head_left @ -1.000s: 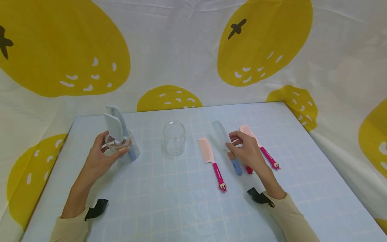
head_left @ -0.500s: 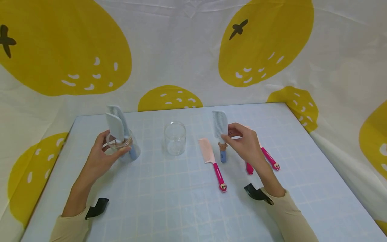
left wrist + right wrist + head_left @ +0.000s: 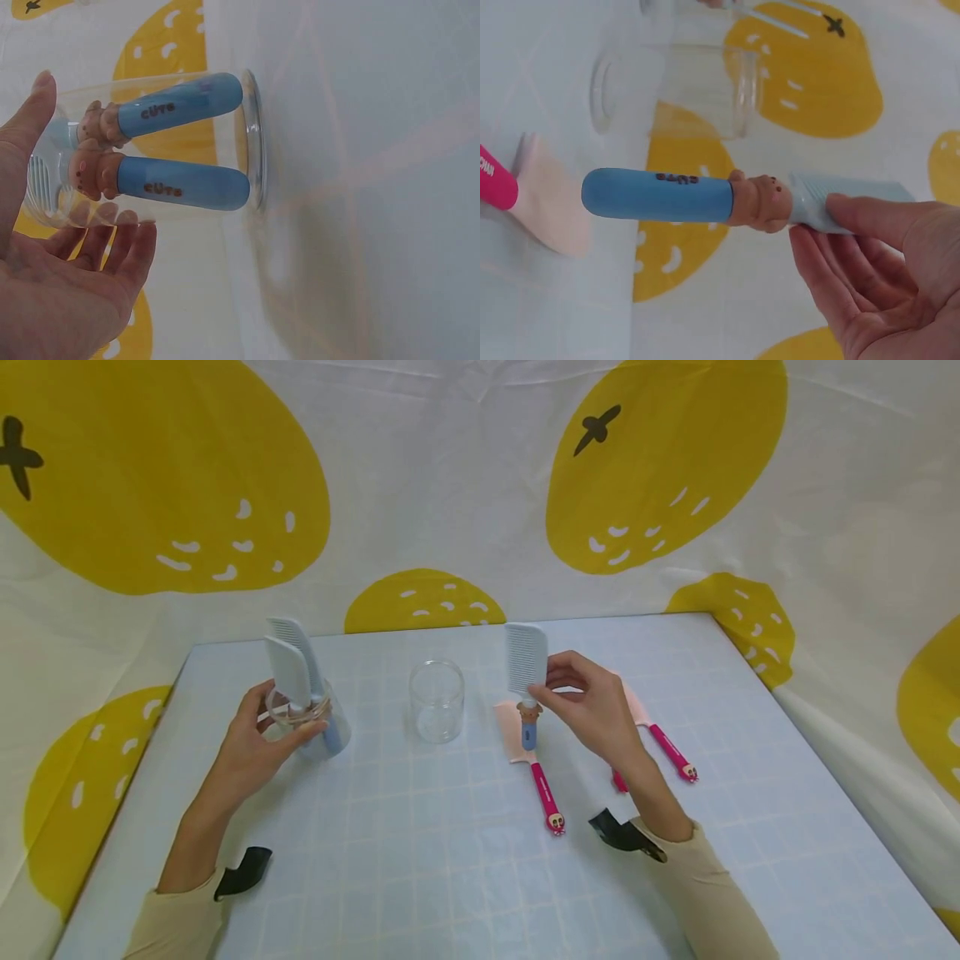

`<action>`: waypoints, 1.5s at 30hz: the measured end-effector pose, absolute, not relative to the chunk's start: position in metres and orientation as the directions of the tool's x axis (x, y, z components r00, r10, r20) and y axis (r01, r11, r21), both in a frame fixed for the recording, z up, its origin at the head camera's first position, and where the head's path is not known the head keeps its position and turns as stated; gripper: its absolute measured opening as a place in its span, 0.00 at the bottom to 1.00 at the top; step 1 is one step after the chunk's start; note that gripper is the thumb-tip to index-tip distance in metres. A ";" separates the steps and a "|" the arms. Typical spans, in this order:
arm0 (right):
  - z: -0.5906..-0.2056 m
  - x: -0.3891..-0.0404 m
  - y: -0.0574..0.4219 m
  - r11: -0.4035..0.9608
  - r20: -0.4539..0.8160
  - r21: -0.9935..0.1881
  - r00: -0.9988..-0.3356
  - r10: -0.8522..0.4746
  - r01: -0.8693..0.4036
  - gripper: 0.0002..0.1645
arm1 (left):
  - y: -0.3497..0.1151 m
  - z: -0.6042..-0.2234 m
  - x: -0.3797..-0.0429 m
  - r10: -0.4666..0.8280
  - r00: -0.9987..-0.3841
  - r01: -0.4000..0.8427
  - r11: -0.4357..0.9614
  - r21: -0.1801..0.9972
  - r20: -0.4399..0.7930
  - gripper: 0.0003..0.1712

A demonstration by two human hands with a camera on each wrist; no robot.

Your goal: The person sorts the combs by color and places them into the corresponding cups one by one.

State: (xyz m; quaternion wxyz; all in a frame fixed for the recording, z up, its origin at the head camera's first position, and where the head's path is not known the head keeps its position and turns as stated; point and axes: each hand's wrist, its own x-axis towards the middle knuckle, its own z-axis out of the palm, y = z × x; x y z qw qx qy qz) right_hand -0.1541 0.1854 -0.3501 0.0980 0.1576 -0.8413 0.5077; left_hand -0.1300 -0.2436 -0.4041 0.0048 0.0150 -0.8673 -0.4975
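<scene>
My left hand (image 3: 251, 739) grips a clear glass cup (image 3: 195, 142) around its upper part, thumb on one side and fingers on the other. Two light blue combs (image 3: 288, 668) stand in that cup, heads up, their blue handles (image 3: 184, 182) with brown bear figures inside the glass. My right hand (image 3: 588, 702) pinches a third light blue comb (image 3: 527, 656) by its head, near the neck. This comb hangs upright above the table, blue handle (image 3: 660, 195) down, overlapping a pink comb (image 3: 512, 727) in the head view.
Between the hands stands a second clear glass cup (image 3: 437, 702). A pink comb with a magenta handle (image 3: 670, 750) lies at the right; another magenta handle end (image 3: 618, 781) shows beside the right wrist. A patterned curtain (image 3: 450, 485) rises behind the table (image 3: 360, 860).
My right hand has lifted the light blue comb off the table, turned it upright and carried it left. My left hand keeps its grip on the cup with two combs.
</scene>
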 end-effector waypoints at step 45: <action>-0.331 -0.161 0.078 -0.036 0.425 -0.899 -0.852 -0.306 -0.436 0.21 | -0.246 -0.407 -0.132 -0.020 -0.999 0.019 0.509 0.861 0.034 0.56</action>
